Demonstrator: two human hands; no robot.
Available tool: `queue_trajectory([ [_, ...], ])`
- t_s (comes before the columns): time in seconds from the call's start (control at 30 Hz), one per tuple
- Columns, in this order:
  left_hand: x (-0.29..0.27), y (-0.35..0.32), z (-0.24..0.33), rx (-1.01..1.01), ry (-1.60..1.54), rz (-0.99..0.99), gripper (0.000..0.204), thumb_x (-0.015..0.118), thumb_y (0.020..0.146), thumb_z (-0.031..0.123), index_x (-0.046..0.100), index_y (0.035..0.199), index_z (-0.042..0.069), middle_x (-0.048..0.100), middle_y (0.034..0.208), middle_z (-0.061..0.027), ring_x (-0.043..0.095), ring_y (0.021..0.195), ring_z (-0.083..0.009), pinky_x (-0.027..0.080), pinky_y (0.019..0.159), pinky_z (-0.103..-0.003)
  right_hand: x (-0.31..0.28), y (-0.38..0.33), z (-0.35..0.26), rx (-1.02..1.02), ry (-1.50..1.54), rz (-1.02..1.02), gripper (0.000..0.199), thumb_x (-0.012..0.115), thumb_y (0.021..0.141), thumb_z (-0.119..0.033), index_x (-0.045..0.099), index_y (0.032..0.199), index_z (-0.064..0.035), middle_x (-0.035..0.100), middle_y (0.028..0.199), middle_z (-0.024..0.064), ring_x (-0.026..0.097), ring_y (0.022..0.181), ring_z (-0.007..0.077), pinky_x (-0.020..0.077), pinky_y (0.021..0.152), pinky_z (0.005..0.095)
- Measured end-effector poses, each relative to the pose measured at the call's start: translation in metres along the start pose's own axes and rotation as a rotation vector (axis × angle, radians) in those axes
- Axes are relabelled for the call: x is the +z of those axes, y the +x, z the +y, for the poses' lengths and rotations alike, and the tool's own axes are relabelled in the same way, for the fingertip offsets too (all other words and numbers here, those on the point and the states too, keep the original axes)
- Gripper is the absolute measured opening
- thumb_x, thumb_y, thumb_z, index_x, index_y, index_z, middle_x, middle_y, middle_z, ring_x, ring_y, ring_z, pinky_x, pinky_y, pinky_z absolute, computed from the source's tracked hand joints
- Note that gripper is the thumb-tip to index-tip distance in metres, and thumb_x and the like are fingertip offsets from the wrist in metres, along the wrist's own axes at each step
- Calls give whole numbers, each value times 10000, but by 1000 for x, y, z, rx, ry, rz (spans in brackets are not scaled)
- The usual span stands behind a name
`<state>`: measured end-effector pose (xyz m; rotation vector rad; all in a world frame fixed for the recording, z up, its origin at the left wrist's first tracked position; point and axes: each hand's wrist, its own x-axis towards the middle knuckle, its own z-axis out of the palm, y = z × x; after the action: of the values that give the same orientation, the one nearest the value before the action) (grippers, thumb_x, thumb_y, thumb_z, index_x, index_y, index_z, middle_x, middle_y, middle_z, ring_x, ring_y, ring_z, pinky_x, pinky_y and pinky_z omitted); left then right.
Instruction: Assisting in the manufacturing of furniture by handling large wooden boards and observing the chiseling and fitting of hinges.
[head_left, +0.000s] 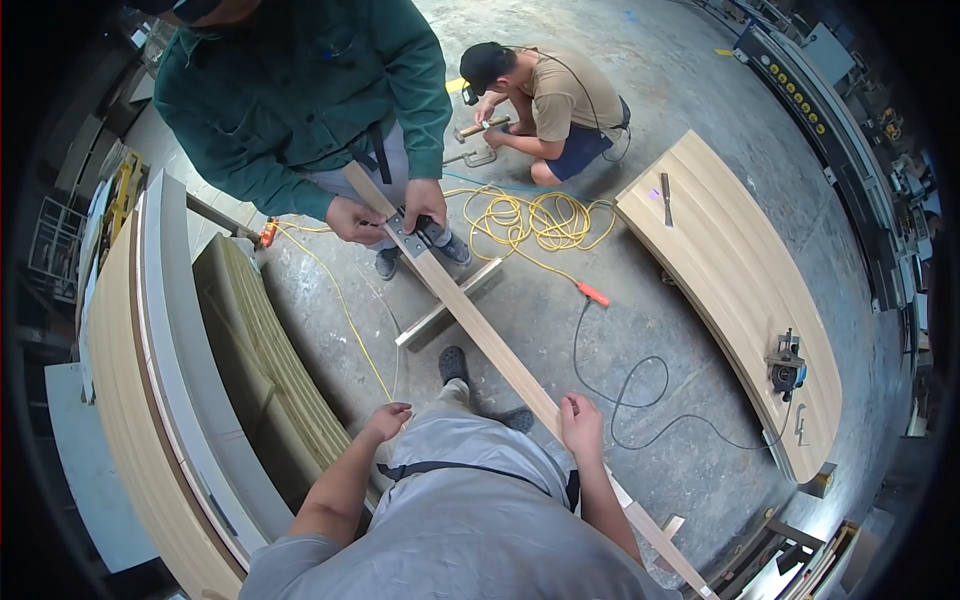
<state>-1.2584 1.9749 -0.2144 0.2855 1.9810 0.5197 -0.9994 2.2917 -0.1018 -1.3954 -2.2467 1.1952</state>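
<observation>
A long, narrow wooden board (478, 325) runs diagonally from a co-worker's hands at the upper left down past my right side. My right hand (582, 428) is closed on its edge beside my hip, the fingertips at the wood. My left hand (388, 420) hangs in front of my left side with nothing visible in it, its fingers loosely bent. At the far end, a co-worker in a green jacket (300, 110) has both hands on the board, around a dark metal plate (408, 236) with holes.
A wooden crosspiece (448, 302) lies beneath the board. Yellow cord (520, 222) is coiled on the concrete floor, joined to a black cable. At right, a curved wooden panel (745, 260) bears a chisel (667, 200) and a power tool (787, 365). Curved panels (200, 330) stand left. Another person crouches behind.
</observation>
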Motion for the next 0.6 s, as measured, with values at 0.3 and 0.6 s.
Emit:
queue_trajectory([
  [0.3, -2, -3, -5, 22, 17, 7, 411, 541, 845, 322, 583, 1168, 71, 604, 1136, -155, 562, 1077, -269, 416, 931, -332, 5, -7, 0, -9, -6, 12, 218, 575, 831, -160, 627, 950, 15, 633, 849, 172, 633, 700, 252, 501, 658, 333],
  [0.6, -4, -5, -9, 35, 7, 9, 406, 546, 843, 320, 589, 1161, 69, 613, 1120, -151, 573, 1057, -252, 424, 917, -323, 7, -9, 0, 19, -16, -1, 228, 569, 837, -193, 628, 946, -1, 631, 870, 173, 631, 733, 287, 496, 691, 364],
])
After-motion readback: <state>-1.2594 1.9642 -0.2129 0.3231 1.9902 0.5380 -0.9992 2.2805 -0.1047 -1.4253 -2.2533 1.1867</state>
